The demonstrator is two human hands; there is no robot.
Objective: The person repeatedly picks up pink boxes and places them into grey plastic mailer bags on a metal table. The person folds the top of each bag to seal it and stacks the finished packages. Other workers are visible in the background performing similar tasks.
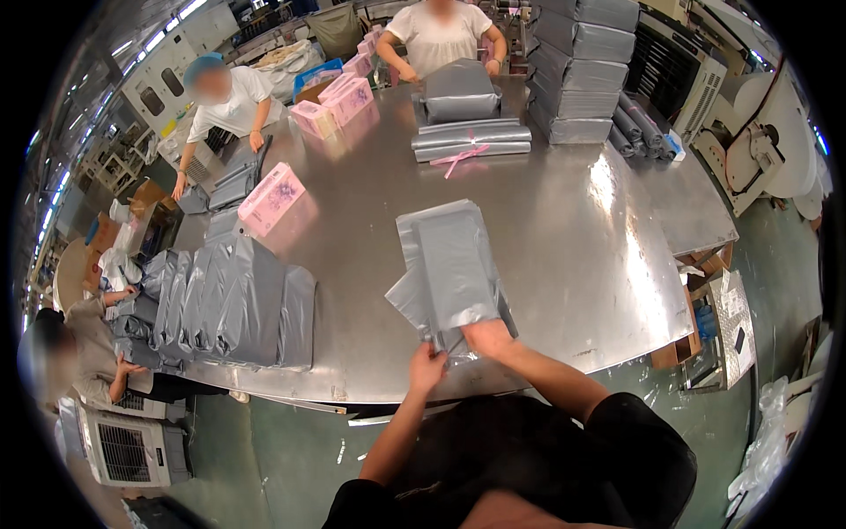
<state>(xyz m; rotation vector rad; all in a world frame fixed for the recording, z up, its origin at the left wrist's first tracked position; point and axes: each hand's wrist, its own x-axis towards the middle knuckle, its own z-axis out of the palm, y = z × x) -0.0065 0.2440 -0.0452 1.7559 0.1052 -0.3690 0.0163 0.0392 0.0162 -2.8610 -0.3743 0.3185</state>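
Note:
A small stack of flat grey plastic bags (454, 264) lies on the metal table (564, 238) in front of me, its sheets slightly fanned to the left. At the near left corner of the stack, my left hand (426, 368) is closed in a pinch on a grey bag's edge. My right hand (487, 338) is at the near end of the stack, beside the left. Its fingers point toward the bags and are hidden, so their hold does not show.
Plump grey bundles (229, 304) stand in a row at the left edge. Pink boxes (271, 198) sit farther back. Across the table are a tied bag roll (471, 139) and a tall grey stack (582, 70). Co-workers stand on the far and left sides.

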